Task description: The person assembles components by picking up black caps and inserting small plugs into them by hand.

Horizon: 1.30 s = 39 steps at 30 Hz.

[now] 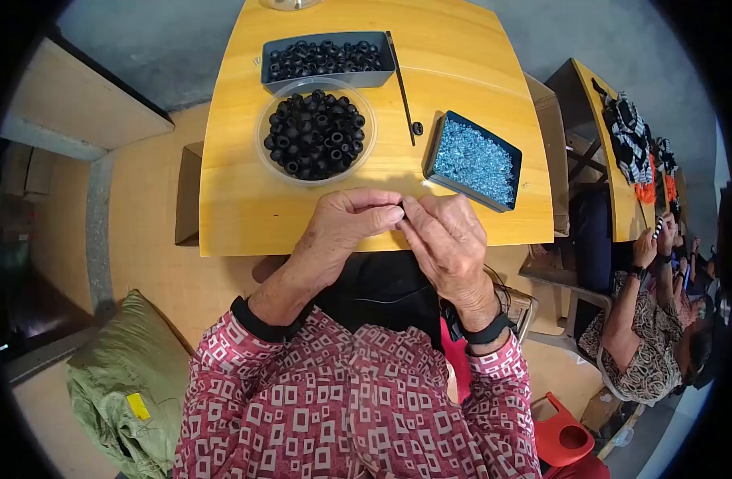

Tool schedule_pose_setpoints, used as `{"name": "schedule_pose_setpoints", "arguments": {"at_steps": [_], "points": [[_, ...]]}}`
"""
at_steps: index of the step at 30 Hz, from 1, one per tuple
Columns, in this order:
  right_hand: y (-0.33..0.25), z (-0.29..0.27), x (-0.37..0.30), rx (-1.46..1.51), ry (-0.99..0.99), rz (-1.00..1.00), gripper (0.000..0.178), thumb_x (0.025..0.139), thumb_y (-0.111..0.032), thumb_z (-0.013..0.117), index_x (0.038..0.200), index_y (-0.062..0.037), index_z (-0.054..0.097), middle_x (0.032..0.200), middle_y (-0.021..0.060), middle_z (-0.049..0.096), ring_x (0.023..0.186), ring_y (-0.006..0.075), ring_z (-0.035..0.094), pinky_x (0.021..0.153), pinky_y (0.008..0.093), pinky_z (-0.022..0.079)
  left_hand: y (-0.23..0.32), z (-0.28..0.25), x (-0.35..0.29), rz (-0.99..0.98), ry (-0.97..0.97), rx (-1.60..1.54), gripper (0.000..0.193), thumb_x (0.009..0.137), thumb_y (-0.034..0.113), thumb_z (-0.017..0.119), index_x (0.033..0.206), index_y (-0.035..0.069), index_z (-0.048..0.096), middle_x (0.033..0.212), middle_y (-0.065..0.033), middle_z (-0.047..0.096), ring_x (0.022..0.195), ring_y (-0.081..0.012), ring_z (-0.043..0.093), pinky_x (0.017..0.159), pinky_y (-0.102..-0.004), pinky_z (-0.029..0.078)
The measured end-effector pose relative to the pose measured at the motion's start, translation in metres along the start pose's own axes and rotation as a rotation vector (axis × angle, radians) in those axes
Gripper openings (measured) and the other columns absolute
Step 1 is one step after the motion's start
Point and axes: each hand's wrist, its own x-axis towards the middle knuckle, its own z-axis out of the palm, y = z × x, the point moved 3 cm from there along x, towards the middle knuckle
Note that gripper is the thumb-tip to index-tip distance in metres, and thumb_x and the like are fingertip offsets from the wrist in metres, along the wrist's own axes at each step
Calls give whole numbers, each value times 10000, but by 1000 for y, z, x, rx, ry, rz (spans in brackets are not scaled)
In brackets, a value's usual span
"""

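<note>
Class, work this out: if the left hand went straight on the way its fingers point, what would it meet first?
Probably the right hand: its fingertips lie right ahead of the left hand's, by a small dark piece. Whether they touch is unclear.

The bare left hand (pixel 342 233) and bare right hand (pixel 450 239) mostly hide a tiny black thing (pixel 401 205). The top edge cuts off a round clear dish (pixel 291 4).

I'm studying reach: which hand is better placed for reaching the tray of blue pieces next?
Probably the right hand: it is close to the tray, while the left hand is farther off, nearer the tub of black beads.
</note>
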Motion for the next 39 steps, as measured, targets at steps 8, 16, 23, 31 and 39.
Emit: {"name": "schedule_pose_setpoints", "arguments": {"at_steps": [8, 16, 23, 31, 39], "points": [[0, 3, -1, 63, 46, 73, 297, 680, -8, 727, 967, 29, 662, 828, 107, 599, 726, 246, 559, 638, 330, 459, 0, 1, -4, -60, 55, -117, 249, 853, 149, 685, 1060, 16, 648, 962, -30, 653, 867, -71, 600, 781, -190, 488], [10, 6, -7, 303, 6, 278, 260, 716, -35, 729, 968, -11, 671, 812, 101, 593, 747, 258, 562, 657, 339, 465, -1, -5, -1, -170, 28, -145, 191, 872, 137, 655, 1044, 55, 635, 972, -11, 648, 885, -95, 618, 804, -237, 518], [54, -45, 20, 202, -30, 422, 169, 799, -68, 657, 936, 32, 659, 848, 146, 636, 811, 267, 613, 708, 341, 487, 3, -3, -3, -183, 50, -197, 160, 865, 121, 658, 1010, 66, 618, 945, -29, 657, 901, -132, 646, 812, -229, 507], [110, -47, 6, -439, -271, 338, 117, 715, -53, 690, 808, 0, 643, 792, 146, 622, 738, 311, 619, 651, 382, 495, 2, 5, -3, -179, 10, -214, 166, 875, 106, 640, 1029, 48, 612, 955, -53, 658, 905, -148, 651, 805, -231, 517], [120, -49, 0, -85, -118, 508, 71, 733, -28, 646, 796, -12, 617, 777, 130, 624, 757, 297, 623, 700, 376, 511, 0, 5, -1, -190, 19, -239, 172, 876, 99, 635, 1037, 46, 609, 953, -69, 661, 885, -160, 657, 807, -259, 529]]}}
